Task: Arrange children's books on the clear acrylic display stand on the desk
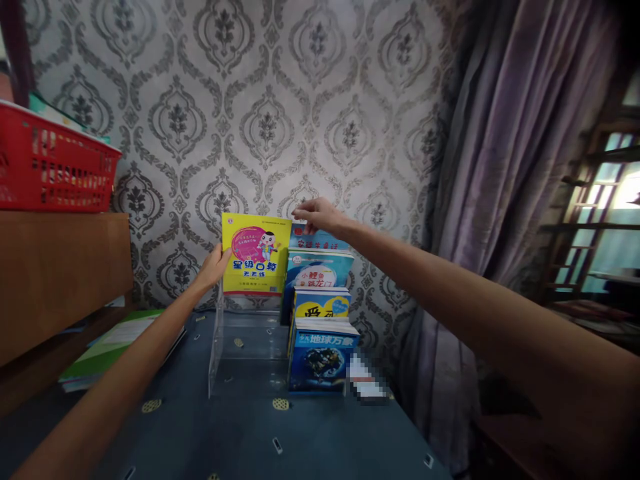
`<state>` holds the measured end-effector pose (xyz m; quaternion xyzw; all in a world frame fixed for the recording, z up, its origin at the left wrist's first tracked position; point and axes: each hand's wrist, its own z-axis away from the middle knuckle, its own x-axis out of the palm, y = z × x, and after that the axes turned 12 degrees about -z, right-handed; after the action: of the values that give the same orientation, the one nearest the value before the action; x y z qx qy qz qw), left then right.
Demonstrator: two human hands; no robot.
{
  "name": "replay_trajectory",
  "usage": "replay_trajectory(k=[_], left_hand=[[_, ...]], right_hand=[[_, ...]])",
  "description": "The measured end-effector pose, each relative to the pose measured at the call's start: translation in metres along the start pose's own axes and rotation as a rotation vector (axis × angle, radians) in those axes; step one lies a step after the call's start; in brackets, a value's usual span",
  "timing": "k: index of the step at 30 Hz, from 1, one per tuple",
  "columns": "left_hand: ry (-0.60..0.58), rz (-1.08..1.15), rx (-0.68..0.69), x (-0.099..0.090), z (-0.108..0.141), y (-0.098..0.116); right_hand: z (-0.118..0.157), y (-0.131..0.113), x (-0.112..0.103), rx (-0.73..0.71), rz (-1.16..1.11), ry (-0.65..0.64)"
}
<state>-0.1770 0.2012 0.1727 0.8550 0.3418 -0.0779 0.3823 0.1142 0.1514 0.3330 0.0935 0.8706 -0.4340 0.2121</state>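
Mid-frame, rack (216, 350) looks half done

Left hand (216, 267) has fingers clamped on the yellow book (254, 257), just left of centre; right hand (323, 216) is by its corner, can't tell if gripping. Right-side books (323, 360) look done, lower left doesn't.

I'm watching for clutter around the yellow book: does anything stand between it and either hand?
Nothing visible does. The left hand holds the yellow book at its left edge. The right hand is by its top right corner; the row of books stands below that hand, not between.
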Motion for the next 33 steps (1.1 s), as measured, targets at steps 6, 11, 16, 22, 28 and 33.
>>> replay_trajectory(k=[6, 11, 16, 22, 28, 33], left_hand=[[-0.016, 0.064, -0.001, 0.001, -0.001, -0.004], [-0.031, 0.096, 0.012, 0.003, -0.004, -0.010], [-0.024, 0.110, 0.036, 0.004, -0.005, -0.013], [-0.006, 0.123, 0.048, 0.007, -0.004, -0.015], [0.007, 0.129, 0.050, 0.007, -0.004, -0.016], [0.006, 0.142, 0.050, 0.007, -0.005, -0.017]], right_hand=[[0.001, -0.006, 0.007, -0.039, 0.243, -0.079], [-0.007, -0.006, 0.013, -0.152, 0.546, -0.149], [-0.014, -0.002, 0.016, -0.213, 0.602, -0.121], [-0.016, 0.003, 0.015, -0.205, 0.559, -0.112], [-0.017, 0.004, 0.015, -0.154, 0.454, -0.126], [-0.017, 0.005, 0.016, -0.155, 0.396, -0.122]])
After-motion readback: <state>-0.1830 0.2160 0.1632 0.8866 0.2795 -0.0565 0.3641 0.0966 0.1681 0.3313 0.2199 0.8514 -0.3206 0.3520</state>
